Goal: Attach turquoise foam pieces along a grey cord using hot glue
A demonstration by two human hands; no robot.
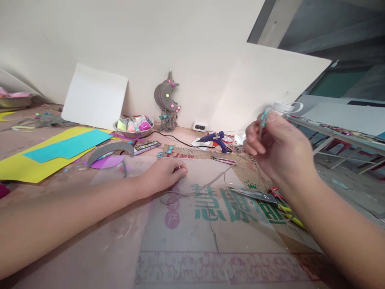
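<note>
My right hand [278,140] is raised at the right, thumb and fingers pinched on a small turquoise piece [264,117] with grey cord. The thin grey cord [221,175] slants from below that hand down to the left, ending in loose loops near my left hand [167,173]. That left hand rests on a translucent plastic sheet [180,245], fingers curled inward; what they hold, if anything, is hidden. Scissors [254,195] with yellow-green handles lie under my right forearm, partly covered by it. Another short grey strand [214,233] lies on the sheet.
Behind the hands are a blue glue gun [221,140], small snips [223,160], a white digital clock [199,126] and a bowl of coloured bags [134,126]. A grey moon ornament [167,96] stands against the wall. Yellow sheet [27,170] and blue sheet [69,146] lie left.
</note>
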